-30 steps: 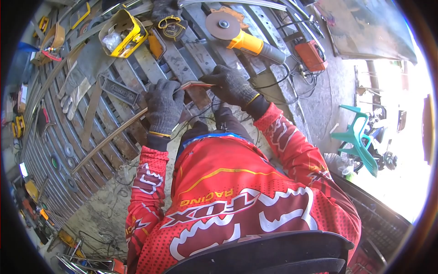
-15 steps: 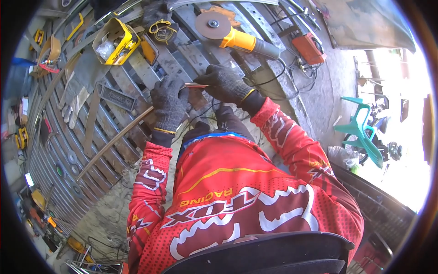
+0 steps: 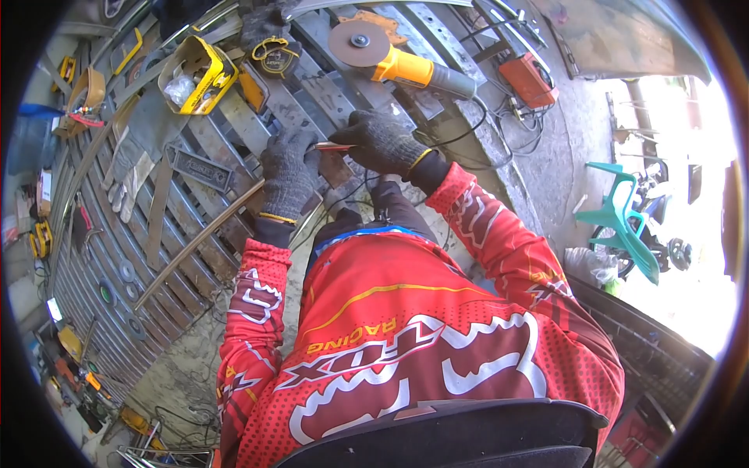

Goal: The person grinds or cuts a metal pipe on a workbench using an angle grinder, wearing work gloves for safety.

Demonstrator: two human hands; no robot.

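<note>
Though near bench edge (image 3: 204,279), strip (image 3: 334,147) in right hand (image 3: 385,143), grinder (image 3: 409,69) apart

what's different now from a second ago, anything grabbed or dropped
The right hand has come slightly closer to the left hand, and the thin reddish piece between them shows narrower. The camera view also shifted a little. Nothing was visibly grabbed or dropped; both hands stay on the piece, and the angle grinder still lies on the bench.

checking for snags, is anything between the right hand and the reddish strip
Nothing visible: the gloved right hand meets the reddish strip directly, though the exact contact is hidden.
</note>
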